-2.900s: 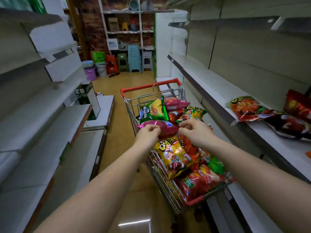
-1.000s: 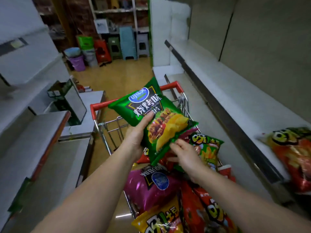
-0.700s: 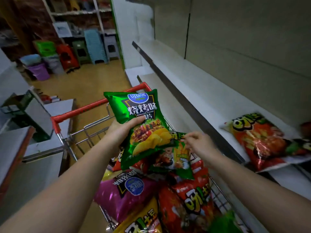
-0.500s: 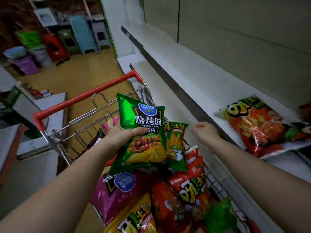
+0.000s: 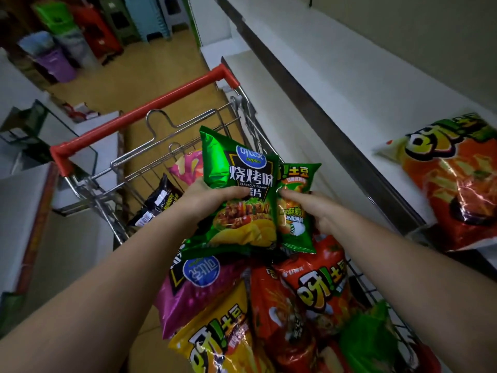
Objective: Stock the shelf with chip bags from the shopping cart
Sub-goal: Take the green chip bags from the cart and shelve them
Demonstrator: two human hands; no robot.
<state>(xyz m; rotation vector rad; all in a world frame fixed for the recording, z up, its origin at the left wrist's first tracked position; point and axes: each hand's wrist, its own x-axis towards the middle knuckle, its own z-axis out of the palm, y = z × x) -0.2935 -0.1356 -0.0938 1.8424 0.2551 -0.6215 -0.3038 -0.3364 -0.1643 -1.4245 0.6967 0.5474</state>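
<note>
- Head view: right hand [image 5: 320,211], which was off by the shelf [image 5: 349,84] a moment ago, is back on a small green bag [image 5: 295,211], so two bags go up together, I reckon.
- Left hand [image 5: 207,200] grips the big green bag [image 5: 242,195]; right pinches the small one, both just over the cart [image 5: 139,114].

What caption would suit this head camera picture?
Over a full shopping cart, the left hand grips a large green chip bag, the right hand a smaller one.
</note>
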